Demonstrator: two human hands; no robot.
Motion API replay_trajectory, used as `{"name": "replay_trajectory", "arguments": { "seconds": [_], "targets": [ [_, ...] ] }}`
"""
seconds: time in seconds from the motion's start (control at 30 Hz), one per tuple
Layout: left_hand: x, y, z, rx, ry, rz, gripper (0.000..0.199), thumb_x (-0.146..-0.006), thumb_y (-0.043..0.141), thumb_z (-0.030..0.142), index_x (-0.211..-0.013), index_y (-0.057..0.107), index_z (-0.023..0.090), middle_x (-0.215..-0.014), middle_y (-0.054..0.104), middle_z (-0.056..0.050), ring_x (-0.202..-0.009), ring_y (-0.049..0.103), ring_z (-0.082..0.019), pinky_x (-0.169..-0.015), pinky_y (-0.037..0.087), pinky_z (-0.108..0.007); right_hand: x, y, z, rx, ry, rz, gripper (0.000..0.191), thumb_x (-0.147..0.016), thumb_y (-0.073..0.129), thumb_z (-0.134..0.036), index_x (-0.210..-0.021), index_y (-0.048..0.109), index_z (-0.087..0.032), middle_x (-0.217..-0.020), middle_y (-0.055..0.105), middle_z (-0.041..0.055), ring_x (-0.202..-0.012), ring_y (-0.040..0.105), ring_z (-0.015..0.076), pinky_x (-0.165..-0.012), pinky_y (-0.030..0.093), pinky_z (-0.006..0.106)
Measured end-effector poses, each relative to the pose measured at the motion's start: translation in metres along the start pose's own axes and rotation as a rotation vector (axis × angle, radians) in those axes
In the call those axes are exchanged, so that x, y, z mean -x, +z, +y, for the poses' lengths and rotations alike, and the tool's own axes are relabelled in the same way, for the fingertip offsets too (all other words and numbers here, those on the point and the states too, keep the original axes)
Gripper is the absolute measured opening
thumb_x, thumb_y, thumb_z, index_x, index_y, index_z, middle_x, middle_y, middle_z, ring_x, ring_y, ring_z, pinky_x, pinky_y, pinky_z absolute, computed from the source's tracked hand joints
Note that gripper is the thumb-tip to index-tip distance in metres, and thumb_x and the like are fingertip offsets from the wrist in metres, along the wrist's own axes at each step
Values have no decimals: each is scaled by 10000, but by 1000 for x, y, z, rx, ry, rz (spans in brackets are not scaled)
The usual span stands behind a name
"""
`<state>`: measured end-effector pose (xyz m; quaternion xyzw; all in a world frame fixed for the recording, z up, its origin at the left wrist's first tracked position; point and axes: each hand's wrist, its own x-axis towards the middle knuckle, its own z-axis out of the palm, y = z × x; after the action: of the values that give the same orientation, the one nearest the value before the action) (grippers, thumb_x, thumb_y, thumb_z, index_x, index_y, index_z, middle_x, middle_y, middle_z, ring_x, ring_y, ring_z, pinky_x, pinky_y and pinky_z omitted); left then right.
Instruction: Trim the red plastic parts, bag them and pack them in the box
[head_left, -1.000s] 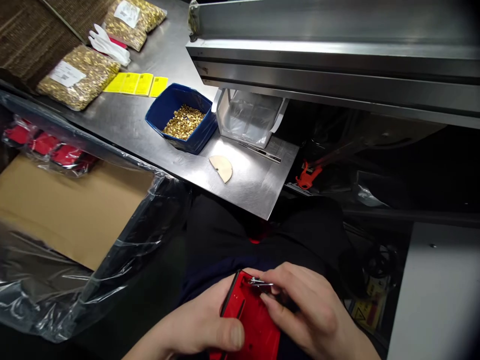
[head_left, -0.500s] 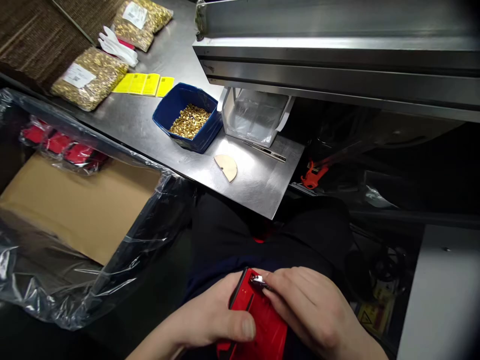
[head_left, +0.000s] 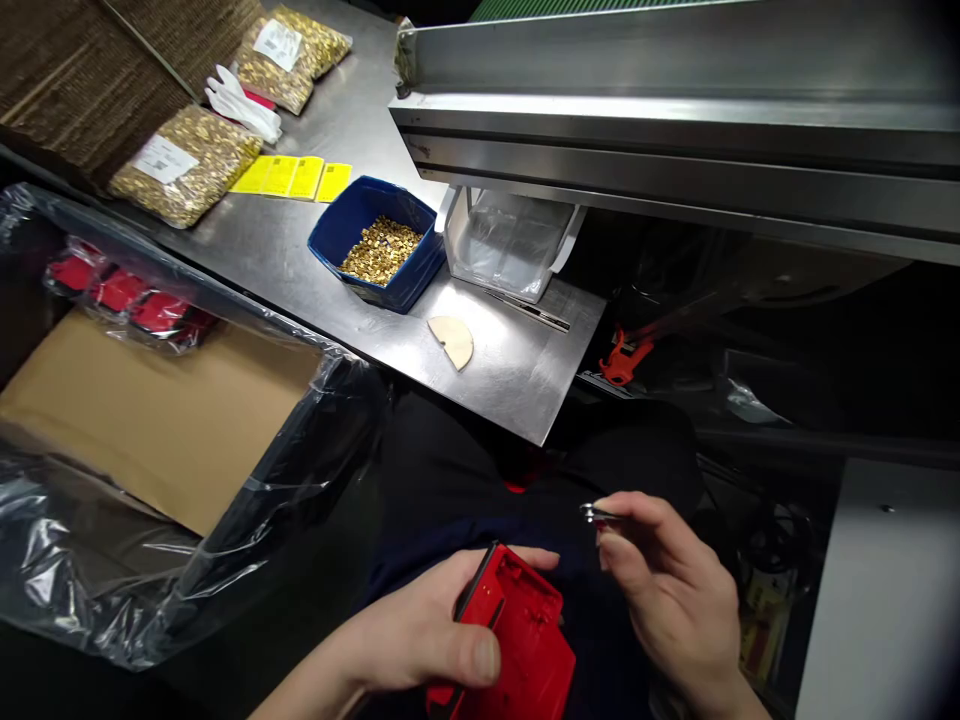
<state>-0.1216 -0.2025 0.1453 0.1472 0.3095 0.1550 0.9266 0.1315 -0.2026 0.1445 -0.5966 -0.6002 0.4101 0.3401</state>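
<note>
My left hand (head_left: 427, 630) is wrapped round a red plastic housing (head_left: 529, 640) with a black edge, its thumb lying across the near side. The hollow inner side of the housing faces up, and its lower end runs out of view. To the right and apart from it, my right hand (head_left: 667, 590) pinches a small shiny metal tool that looks like nail clippers (head_left: 591, 513) between thumb and fingers. Its metal tip points left; the fingers hide most of the rest. Both hands are above my lap.
On the metal table (head_left: 495, 390) are a blue bin (head_left: 412, 285) of small brass-coloured parts, a half-round wooden disc (head_left: 452, 340), tweezers (head_left: 536, 312) and a clear-lined tray (head_left: 510, 240). Left stands a plastic-lined box (head_left: 172, 420) with bagged red parts (head_left: 120, 287). A metal beam (head_left: 660, 140) spans the right.
My right hand has lifted the nail clippers off the housing and moved right and up with them. The housing's inner side is now uncovered. My left hand has stayed nearly still.
</note>
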Motion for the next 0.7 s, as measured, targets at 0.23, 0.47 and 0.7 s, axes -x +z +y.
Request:
{"name": "replay_trajectory", "arguments": {
  "seconds": [0.23, 0.47, 0.7],
  "targets": [
    [3, -4, -4, -12, -7, -12, 1077, -620, 884, 680, -1498, 475, 210, -1360, 675, -176, -1238, 641, -380, -1010, 506, -445, 2, 9, 6, -4, 138, 15, 223, -986, 648, -373, -1183, 642, -269, -958, 735, 15, -785, 722, 154, -686, 595, 220],
    [0, -10, -6, 67, 97, -31, 1088, -631, 851, 716, -1533, 432, 275, -1442, 617, -180, -1350, 558, -404, -1112, 435, -518, -48, 51, 32, 282, -28, 134, 362, -1019, 567, -390, -1330, 550, -207, -1011, 734, 64, -829, 705, 191, -790, 576, 307],
    [5, -7, -15, 36, 235, 179, 1156, -601, 896, 673, -1561, 349, 333, -1379, 617, -154, -1216, 626, -385, -1034, 468, -517, -104, 77, 60, 508, 73, -99, 153, -1000, 561, -303, -1099, 626, -207, -917, 716, 46, -818, 694, 224, -681, 487, 294]
  ]
}}
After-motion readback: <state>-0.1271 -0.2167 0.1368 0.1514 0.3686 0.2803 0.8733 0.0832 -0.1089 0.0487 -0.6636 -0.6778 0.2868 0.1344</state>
